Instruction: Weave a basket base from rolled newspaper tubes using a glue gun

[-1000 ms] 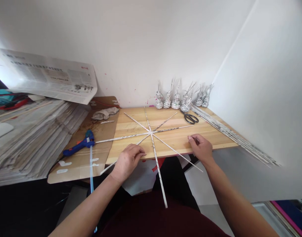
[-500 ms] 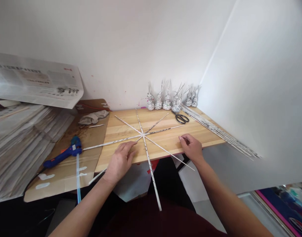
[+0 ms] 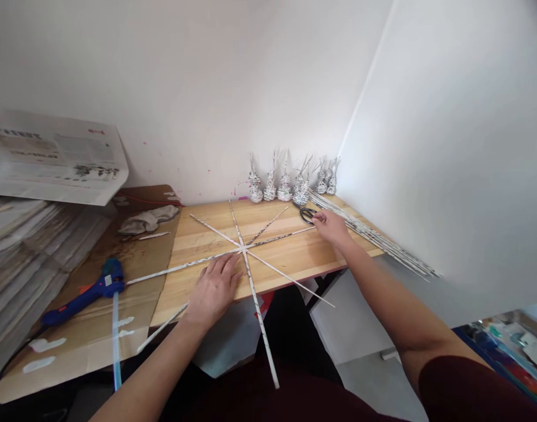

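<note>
flanking right hand [image 3: 332, 227]: scissors [image 3: 305, 213]; bundled paper sticks [image 3: 376, 239].

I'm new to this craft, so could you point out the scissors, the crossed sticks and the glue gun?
Scissors [image 3: 301, 211]: head view, on the black handle, near the blades.
Crossed sticks [image 3: 243, 249]: head view, where they cross.
Glue gun [image 3: 88, 297]: head view, on the blue handle.

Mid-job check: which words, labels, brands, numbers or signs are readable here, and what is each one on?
None can be read for certain.
Newspaper sheet: a dark headline, smaller print and a red mark, all too blurred to read.
Blue glue gun: a white label, too small to read.
Crossed paper sticks: dark flecks, no legible characters.
</note>
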The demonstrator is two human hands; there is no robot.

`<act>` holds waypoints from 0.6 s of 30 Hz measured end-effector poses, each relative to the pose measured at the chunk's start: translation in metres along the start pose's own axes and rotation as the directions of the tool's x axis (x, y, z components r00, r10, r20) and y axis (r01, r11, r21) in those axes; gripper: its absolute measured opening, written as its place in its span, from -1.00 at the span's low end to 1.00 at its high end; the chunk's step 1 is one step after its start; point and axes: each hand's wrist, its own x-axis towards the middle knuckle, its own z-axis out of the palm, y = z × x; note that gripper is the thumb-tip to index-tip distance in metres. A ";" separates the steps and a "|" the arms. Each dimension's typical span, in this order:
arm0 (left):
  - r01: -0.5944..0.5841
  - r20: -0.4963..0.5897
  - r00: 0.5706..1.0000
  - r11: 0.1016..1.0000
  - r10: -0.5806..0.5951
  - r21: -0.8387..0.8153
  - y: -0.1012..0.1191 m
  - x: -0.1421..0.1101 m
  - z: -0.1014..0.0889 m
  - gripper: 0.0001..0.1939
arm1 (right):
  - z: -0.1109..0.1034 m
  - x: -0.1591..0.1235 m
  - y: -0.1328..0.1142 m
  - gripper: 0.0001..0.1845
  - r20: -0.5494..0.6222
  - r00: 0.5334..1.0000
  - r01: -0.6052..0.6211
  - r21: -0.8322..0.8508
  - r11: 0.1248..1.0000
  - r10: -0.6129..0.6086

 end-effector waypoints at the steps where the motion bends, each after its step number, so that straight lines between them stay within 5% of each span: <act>1: -0.006 0.001 1.000 1.000 0.006 0.008 -0.001 -0.001 0.001 -0.59 | 0.002 0.012 0.002 -0.75 0.030 0.999 -0.022 -0.061 0.998 0.024; 7: -0.051 -0.039 0.998 0.998 0.053 0.047 -0.008 -0.006 0.005 -0.63 | 0.010 0.047 0.013 -0.72 0.175 0.974 -0.090 -0.279 0.956 0.143; 18: -0.039 -0.053 0.998 0.999 0.041 0.025 -0.010 -0.006 0.005 -0.67 | -0.026 0.016 0.036 -0.80 0.166 0.973 -0.094 -0.338 0.937 0.158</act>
